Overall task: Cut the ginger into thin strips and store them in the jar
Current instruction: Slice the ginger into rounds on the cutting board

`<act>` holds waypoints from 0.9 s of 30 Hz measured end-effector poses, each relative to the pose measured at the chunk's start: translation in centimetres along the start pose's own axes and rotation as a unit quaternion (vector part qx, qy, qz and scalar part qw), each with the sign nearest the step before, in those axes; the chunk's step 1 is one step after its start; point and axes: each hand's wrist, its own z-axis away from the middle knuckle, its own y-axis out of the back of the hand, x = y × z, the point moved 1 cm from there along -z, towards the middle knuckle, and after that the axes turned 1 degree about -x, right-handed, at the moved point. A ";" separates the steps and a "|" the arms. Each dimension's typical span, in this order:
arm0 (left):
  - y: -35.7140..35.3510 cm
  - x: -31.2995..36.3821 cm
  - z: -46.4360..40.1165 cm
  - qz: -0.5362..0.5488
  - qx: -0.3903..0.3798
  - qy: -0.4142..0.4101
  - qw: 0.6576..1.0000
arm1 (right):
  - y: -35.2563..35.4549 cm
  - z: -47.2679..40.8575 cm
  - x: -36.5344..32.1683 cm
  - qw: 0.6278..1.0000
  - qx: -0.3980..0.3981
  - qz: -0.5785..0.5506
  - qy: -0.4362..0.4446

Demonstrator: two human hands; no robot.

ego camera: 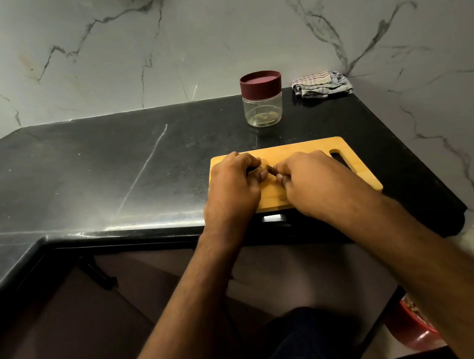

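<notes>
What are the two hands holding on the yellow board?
The left hand grips the ginger round its near end. The right hand is curled round something dark, too hidden to name.

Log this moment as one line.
left hand: holds ginger | right hand: tool unclear | cutting board: under hands | jar: lidded

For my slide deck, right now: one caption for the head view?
Both hands, left and right, work ginger on a wooden board; lidded jar waits behind.
</notes>
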 end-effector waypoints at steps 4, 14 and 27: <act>0.1 0.0 -0.1 -0.003 0.000 0.000 1.000 | -0.4 2.0 0.9 0.999 -0.030 0.014 -0.013; 0.7 0.4 0.2 -0.003 -0.021 -0.009 1.000 | -0.5 3.4 2.3 1.000 0.003 -0.021 -0.003; 0.8 0.1 0.2 -0.007 -0.032 -0.001 0.999 | -1.9 2.0 2.1 0.990 0.126 -0.054 0.036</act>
